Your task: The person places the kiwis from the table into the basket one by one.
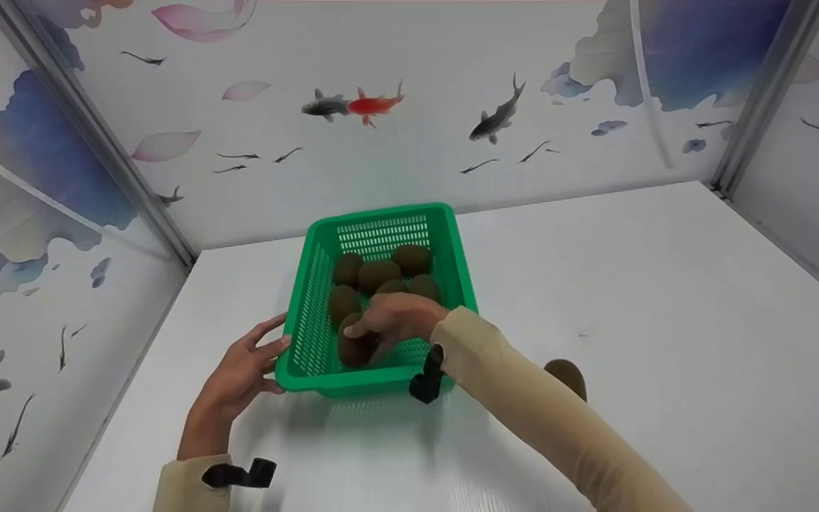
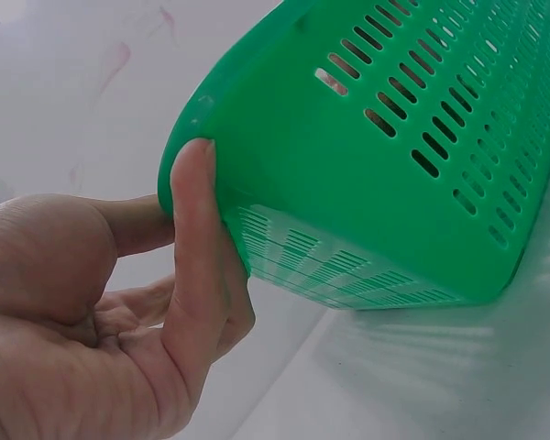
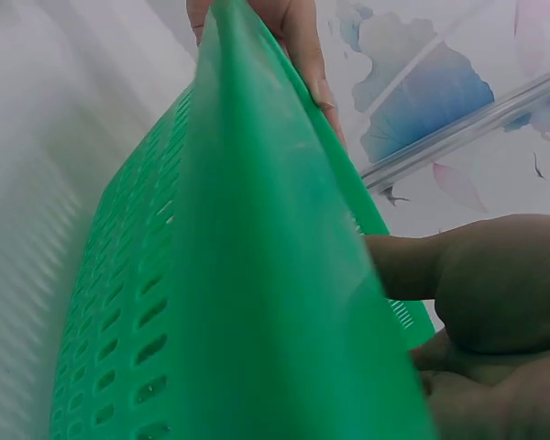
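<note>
A green plastic basket (image 1: 375, 381) with slotted walls stands on the white table, several brown kiwis (image 1: 379, 274) inside it. My left hand (image 1: 242, 371) pinches the basket's rim at its near left corner; the left wrist view shows the fingers (image 2: 194, 211) against the outside of the green wall (image 2: 293, 156). Reaching over the near side, my right hand (image 1: 404, 316) grips a kiwi (image 1: 352, 347) low in the basket's near left part. In the right wrist view the basket wall hides that kiwi and most of the fingers of the right hand (image 3: 500, 312).
One more kiwi (image 1: 567, 377) lies on the table (image 1: 651, 299) right of the basket, partly behind the right sleeve (image 1: 523, 387). White panels (image 1: 409, 163) painted with fish and petals rise at the back and both sides; the basket's far end is close to the back panel.
</note>
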`<state>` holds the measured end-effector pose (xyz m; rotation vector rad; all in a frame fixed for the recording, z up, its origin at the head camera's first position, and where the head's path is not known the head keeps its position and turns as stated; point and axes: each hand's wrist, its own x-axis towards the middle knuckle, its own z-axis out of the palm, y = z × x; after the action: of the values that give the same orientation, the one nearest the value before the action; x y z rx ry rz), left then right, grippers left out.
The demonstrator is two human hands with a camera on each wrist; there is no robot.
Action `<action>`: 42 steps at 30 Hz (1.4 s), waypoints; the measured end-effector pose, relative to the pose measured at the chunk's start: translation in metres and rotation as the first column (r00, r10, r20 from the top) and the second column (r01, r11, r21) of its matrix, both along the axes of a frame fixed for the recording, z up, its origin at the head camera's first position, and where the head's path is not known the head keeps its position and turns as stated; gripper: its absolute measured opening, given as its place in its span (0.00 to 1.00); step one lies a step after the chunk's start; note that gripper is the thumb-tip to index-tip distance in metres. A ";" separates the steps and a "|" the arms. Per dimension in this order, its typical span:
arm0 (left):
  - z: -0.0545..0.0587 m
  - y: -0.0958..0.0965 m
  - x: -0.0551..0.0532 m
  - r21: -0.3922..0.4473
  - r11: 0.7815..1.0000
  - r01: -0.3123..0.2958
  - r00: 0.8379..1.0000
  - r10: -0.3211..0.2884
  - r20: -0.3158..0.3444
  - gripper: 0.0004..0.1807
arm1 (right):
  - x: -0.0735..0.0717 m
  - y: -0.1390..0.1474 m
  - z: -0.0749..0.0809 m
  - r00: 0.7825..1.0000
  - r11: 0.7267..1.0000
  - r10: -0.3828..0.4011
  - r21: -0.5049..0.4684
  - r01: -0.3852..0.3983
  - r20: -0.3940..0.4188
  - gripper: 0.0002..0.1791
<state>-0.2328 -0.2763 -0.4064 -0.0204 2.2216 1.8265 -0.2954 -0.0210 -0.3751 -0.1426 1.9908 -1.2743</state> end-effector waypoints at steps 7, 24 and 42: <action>0.001 0.001 0.000 0.000 1.000 0.008 1.000 -0.008 0.001 0.34 | -0.001 0.007 0.005 0.999 0.999 -0.015 -0.033 0.016 0.044 0.33; 0.002 0.000 0.000 -0.029 1.000 0.002 1.000 -0.002 0.000 0.34 | 0.018 0.054 0.036 0.999 0.967 0.010 -0.254 -0.023 -0.053 0.28; 0.003 -0.001 0.001 -0.038 0.999 0.010 1.000 -0.009 0.013 0.35 | 0.064 0.109 0.056 0.963 0.974 0.053 -0.200 -0.109 -0.266 0.25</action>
<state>-0.2320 -0.2774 -0.4029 -0.0290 2.2432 1.7746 -0.2312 0.0875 -0.3188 -0.5148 2.0342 -1.4754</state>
